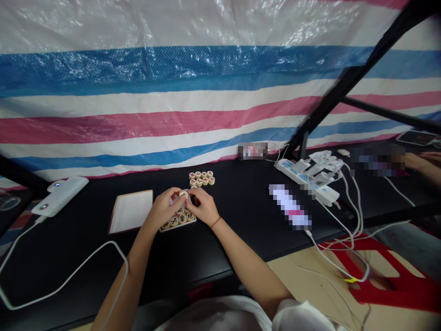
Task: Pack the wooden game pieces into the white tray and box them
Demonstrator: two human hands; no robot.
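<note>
Round xiangqi pieces with black characters [174, 221] lie in rows in a small white box [179, 226] in front of me. Over the back of this box my left hand [164, 205] and my right hand [206, 207] meet, fingers closed around one pale xiangqi piece [183, 194] with a black mark. Just behind my hands, pieces with red characters [204, 180] stand on the table in two short rows, and another is partly hidden by my fingers. To the left lies an open box lid [132, 211], white inside with a brown rim.
On the black table [237, 234], a white power bank [61, 195] with a looping cable lies left. A lit phone [290, 207] and a plug-filled power strip [306, 179] are right. Another person's hand [422, 163] shows far right, near a red stool [389, 276]. Striped sheeting hangs behind.
</note>
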